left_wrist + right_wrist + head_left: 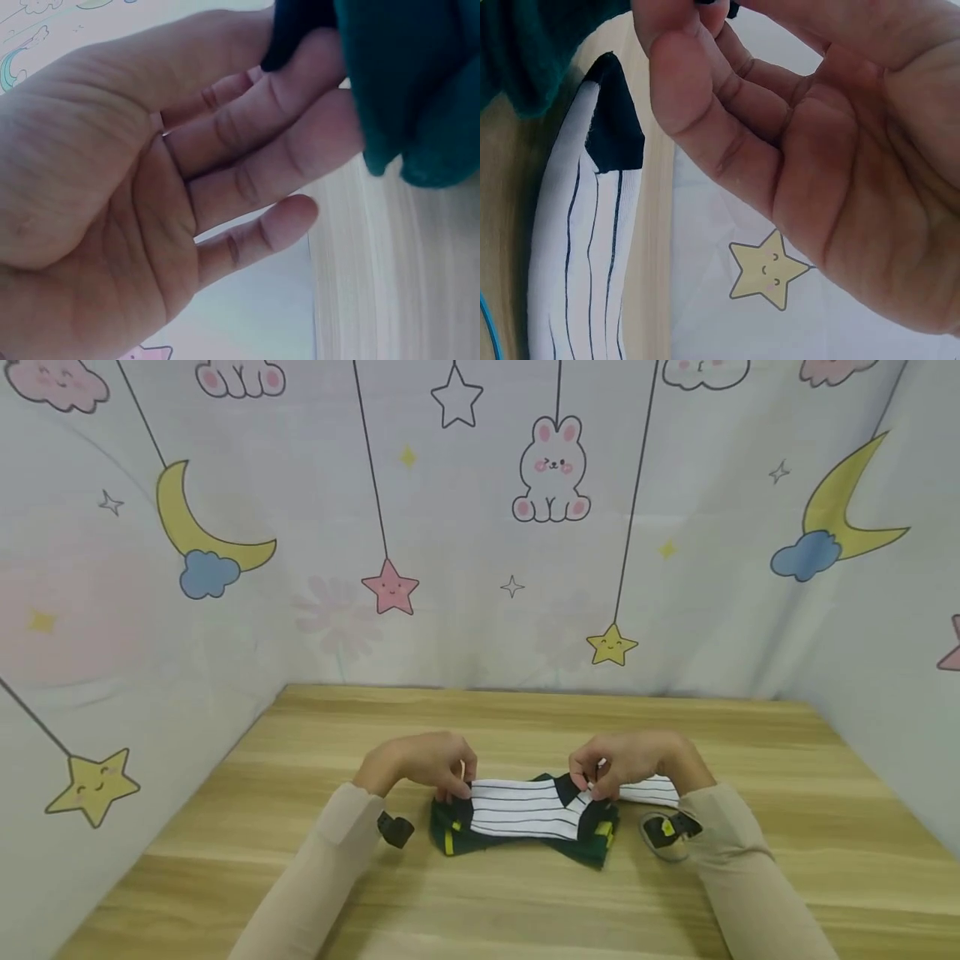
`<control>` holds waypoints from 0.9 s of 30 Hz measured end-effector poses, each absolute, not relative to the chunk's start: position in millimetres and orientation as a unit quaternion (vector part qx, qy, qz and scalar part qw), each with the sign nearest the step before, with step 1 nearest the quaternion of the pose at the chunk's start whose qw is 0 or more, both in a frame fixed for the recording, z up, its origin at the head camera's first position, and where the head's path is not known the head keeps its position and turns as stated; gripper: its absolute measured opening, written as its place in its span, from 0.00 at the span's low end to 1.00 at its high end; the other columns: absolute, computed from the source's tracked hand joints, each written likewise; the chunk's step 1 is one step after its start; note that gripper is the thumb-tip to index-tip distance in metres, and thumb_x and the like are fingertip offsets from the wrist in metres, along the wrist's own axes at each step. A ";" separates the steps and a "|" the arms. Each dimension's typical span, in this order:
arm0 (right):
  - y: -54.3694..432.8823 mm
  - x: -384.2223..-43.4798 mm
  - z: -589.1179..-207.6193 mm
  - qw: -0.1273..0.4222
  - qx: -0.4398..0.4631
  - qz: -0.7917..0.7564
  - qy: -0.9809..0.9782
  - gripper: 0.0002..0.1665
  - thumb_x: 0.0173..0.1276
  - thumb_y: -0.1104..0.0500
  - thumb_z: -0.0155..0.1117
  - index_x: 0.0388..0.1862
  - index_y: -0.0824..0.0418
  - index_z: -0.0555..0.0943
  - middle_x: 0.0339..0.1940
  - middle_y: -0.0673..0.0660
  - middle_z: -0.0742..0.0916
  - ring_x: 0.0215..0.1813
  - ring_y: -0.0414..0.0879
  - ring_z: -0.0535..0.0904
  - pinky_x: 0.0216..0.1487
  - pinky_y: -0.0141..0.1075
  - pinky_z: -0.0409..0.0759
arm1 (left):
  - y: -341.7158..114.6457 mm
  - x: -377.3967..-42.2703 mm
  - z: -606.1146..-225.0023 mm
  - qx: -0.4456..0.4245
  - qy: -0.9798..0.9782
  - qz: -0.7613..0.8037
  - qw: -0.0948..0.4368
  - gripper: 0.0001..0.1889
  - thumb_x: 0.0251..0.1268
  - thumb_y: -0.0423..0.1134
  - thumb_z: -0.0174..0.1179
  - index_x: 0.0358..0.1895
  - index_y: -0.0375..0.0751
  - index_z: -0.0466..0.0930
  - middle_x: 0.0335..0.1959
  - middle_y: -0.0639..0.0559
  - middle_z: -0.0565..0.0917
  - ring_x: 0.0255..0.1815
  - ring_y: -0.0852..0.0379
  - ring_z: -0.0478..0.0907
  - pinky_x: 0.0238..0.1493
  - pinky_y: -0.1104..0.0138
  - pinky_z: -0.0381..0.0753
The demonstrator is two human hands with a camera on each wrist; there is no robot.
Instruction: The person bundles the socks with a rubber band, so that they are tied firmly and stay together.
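A white sock (517, 810) with thin dark stripes and black ends lies stretched sideways over a dark green sock bundle (581, 853) with yellow bands. My left hand (438, 762) pinches the striped sock's black left end between thumb and fingers. At the other end, my right hand (633, 758) pinches the sock near its black part. Dark green fabric (412, 90) hangs by the left fingertips in the left wrist view. Behind the right hand lies a second white striped sock (585, 247), with a black patch at one end.
The wooden table (480, 910) spreads all round the socks. White cloth walls (480, 635) printed with stars, moons and bunnies close in the back and both sides. A small black camera is strapped at each wrist.
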State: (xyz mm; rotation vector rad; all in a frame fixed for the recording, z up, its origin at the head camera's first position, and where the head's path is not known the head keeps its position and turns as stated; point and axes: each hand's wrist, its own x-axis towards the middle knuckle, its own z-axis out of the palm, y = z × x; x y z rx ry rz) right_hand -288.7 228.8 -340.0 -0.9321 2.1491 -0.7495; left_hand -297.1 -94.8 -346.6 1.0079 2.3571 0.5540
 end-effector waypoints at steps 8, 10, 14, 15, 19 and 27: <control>227.8 -290.5 -342.0 0.335 -0.350 -0.256 0.836 0.09 0.64 0.74 0.62 0.35 0.62 0.76 0.28 0.52 0.77 0.30 0.43 0.77 0.35 0.39 0.80 | -92.7 -298.4 -347.8 0.386 0.864 0.200 0.254 0.04 0.65 0.31 0.66 0.31 0.40 0.84 0.21 0.53 0.85 0.21 0.54 0.83 0.35 0.55 0.85; 226.0 -289.8 -342.7 0.338 -0.343 -0.251 0.840 0.09 0.64 0.74 0.63 0.35 0.61 0.77 0.27 0.53 0.78 0.30 0.43 0.76 0.34 0.38 0.78 | -91.6 -297.8 -348.1 0.388 0.861 0.201 0.260 0.04 0.65 0.31 0.66 0.31 0.39 0.85 0.22 0.53 0.86 0.21 0.54 0.84 0.34 0.56 0.85; 221.9 -287.5 -343.1 0.348 -0.319 -0.245 0.847 0.09 0.63 0.73 0.65 0.36 0.62 0.78 0.27 0.54 0.79 0.29 0.43 0.75 0.34 0.38 0.77 | -90.8 -296.9 -350.2 0.388 0.861 0.197 0.263 0.04 0.65 0.30 0.66 0.31 0.38 0.85 0.22 0.52 0.86 0.21 0.54 0.83 0.32 0.58 0.85; 220.8 -287.1 -343.1 0.349 -0.310 -0.244 0.850 0.09 0.63 0.73 0.66 0.36 0.61 0.78 0.27 0.54 0.79 0.29 0.43 0.75 0.33 0.37 0.77 | -90.7 -297.3 -350.7 0.388 0.862 0.194 0.261 0.04 0.65 0.30 0.66 0.31 0.38 0.85 0.22 0.53 0.86 0.21 0.54 0.83 0.32 0.59 0.85; 217.4 -285.5 -343.5 0.353 -0.286 -0.228 0.861 0.09 0.63 0.72 0.67 0.36 0.61 0.79 0.25 0.52 0.80 0.27 0.41 0.75 0.29 0.32 0.74 | -89.5 -298.6 -351.8 0.381 0.869 0.189 0.254 0.05 0.64 0.30 0.67 0.30 0.38 0.84 0.22 0.53 0.85 0.20 0.56 0.82 0.32 0.59 0.85; 213.6 -281.8 -345.9 0.353 -0.255 -0.193 0.879 0.07 0.65 0.68 0.69 0.37 0.57 0.81 0.23 0.51 0.81 0.25 0.42 0.78 0.25 0.32 0.69 | -86.9 -295.3 -355.8 0.364 0.883 0.161 0.250 0.04 0.63 0.31 0.68 0.30 0.40 0.84 0.23 0.56 0.83 0.19 0.58 0.79 0.29 0.69 0.79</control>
